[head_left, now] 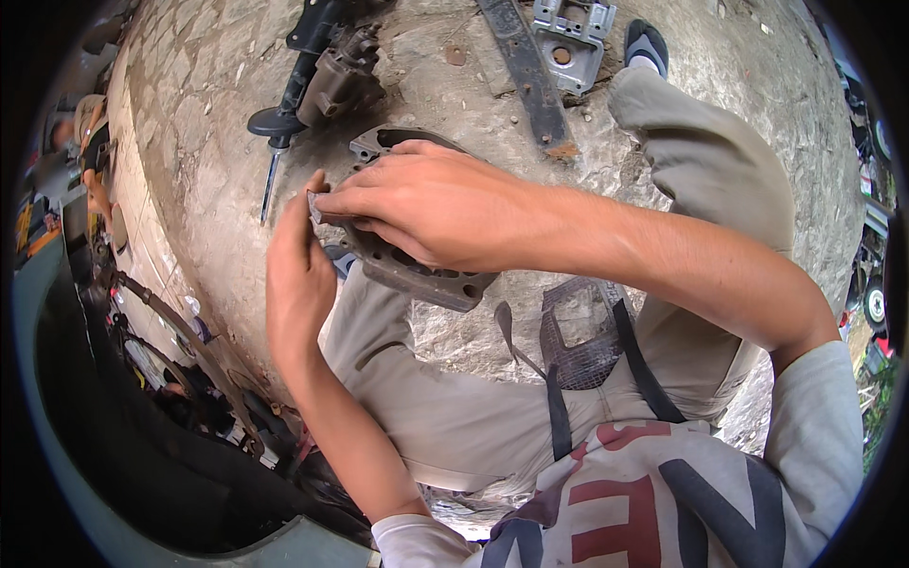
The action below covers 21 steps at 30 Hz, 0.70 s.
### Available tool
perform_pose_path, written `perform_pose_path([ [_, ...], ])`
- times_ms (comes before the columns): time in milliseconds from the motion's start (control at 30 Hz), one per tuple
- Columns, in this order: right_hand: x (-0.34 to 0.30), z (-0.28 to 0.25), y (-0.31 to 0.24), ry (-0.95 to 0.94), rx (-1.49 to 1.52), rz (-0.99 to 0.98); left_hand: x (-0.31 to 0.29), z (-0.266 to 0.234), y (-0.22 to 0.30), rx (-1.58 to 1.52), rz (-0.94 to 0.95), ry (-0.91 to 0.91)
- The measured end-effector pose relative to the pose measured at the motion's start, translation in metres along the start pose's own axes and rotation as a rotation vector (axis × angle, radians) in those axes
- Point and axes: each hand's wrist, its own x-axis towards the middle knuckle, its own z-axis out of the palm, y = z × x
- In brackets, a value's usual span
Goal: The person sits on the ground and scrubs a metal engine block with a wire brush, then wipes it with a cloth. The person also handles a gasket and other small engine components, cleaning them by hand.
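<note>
A heavy grey-brown metal casting point(423, 281), with large round openings and small bolt holes like an engine block, stands tilted between my forearms above the ground. My left hand point(295, 275) is closed around its left side, thumb and fingers near the upper left edge. My right hand point(421, 202) reaches across its top face. The fingers of that hand are bent and closed on a small flat grey piece point(322, 210) at the casting's left edge; its kind cannot be made out. My right palm hides much of the casting's middle.
Beyond lie a black shock absorber point(281, 123) with a shiny rod, a brown metal part point(343, 80), a flat rusty bar point(532, 80) and a silver bracket point(572, 47). A clear lens-like piece point(579, 331) with straps is by my lap. A dark vehicle panel point(95, 417) stands left.
</note>
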Motion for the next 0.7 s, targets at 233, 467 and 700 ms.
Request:
perform_pose_path([
  [233, -0.023, 0.028, 0.022, -0.012, -0.021, 0.136, 0.008, 0.013, -0.012, 0.054, -0.048, -0.067],
  [467, -0.009, 0.017, 0.009, -0.164, 0.076, 0.314, 0.011, 0.027, -0.014, 0.087, -0.008, 0.081],
  [700, -0.002, 0.019, -0.005, -0.138, 0.124, 0.344, 0.011, 0.029, -0.014, -0.032, -0.086, 0.040],
])
